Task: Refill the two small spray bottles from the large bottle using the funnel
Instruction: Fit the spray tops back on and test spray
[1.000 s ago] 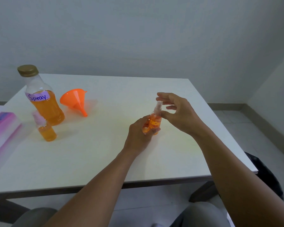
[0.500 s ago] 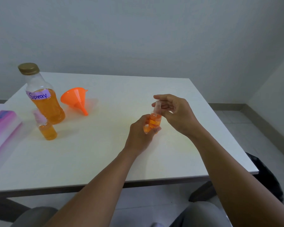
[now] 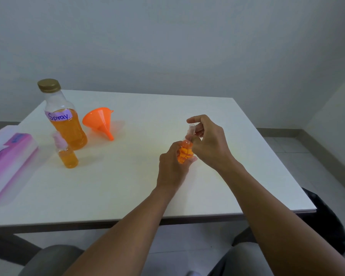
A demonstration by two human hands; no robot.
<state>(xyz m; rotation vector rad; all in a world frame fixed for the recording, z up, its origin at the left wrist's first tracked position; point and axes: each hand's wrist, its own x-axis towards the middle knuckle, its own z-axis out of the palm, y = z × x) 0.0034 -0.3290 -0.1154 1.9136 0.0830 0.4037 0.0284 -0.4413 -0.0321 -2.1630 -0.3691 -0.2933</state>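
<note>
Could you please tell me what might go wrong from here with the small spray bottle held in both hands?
1. The left hand grips the small spray bottle off the table, tilted, while the right hand pinches its clear top; its orange liquid may spill once opened.
2. The second small bottle stands right beside the large bottle; lifting that could topple it.

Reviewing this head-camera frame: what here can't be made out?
1. Head view: the held spray bottle is wrapped by the left hand, so its fill level is hidden.
2. Head view: its clear cap is pinched by the right hand; whether it is seated or lifted is unclear.
3. Head view: the pink box is cut off by the left edge; its print is too blurred to read.
</note>
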